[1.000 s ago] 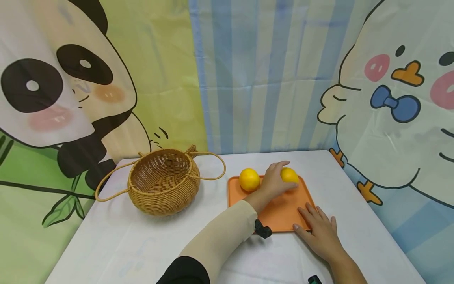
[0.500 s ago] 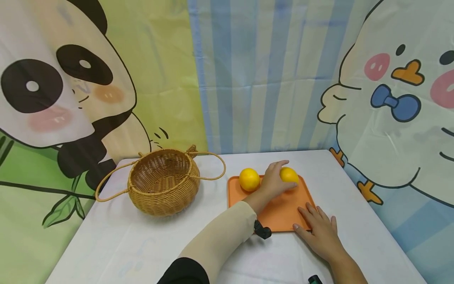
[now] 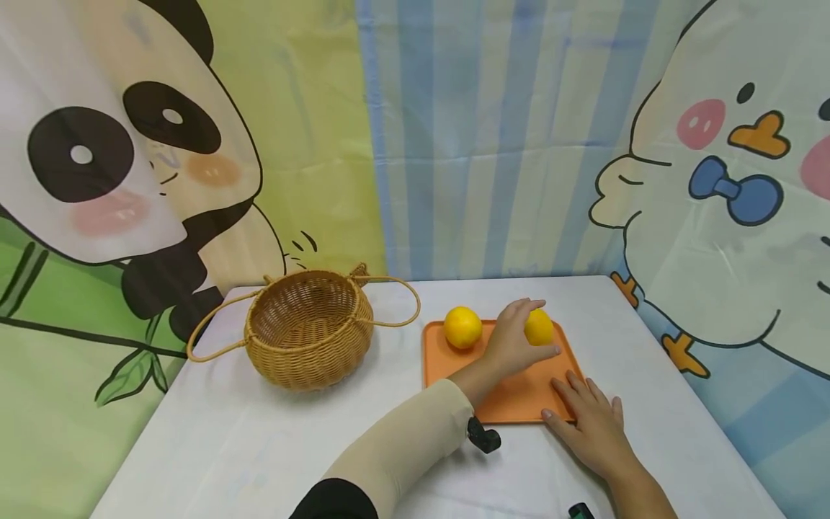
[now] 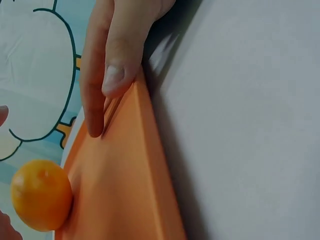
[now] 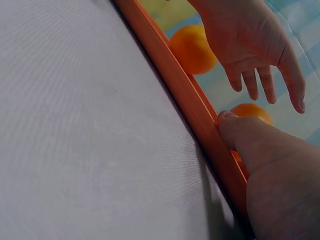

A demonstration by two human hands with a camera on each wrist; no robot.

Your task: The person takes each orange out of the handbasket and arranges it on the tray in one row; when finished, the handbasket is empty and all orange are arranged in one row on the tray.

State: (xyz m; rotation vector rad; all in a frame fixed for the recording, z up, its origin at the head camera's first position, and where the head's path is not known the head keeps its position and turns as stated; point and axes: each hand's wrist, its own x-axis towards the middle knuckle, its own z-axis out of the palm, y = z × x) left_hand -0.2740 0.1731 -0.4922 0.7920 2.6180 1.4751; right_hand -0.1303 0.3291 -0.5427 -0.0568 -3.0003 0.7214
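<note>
Two round oranges lie toward the back of an orange tray (image 3: 532,393). My left hand (image 3: 509,346) reaches over the tray, its fingers and thumb spread around the right-hand orange (image 3: 538,329). In the left wrist view, gaps show between that fruit (image 4: 42,195) and the hand's tips at the left edge. The other orange (image 3: 462,328) sits left of this hand. At the tray's front right corner rests my right hand (image 3: 593,436), fingers extended over the right side. Its thumb (image 5: 245,130) lies at the front rim in the right wrist view.
A wicker basket (image 3: 311,364) with two looped handles stands on the white table (image 3: 259,447) left of the tray. A small dark object (image 3: 580,511) shows at the bottom edge, beside the right forearm. Behind the table hangs a cartoon-printed cloth (image 3: 454,144).
My left thumb and fingers have spread away from the right-hand orange, letting it go. The right hand stays at the tray corner. The head view has shifted slightly.
</note>
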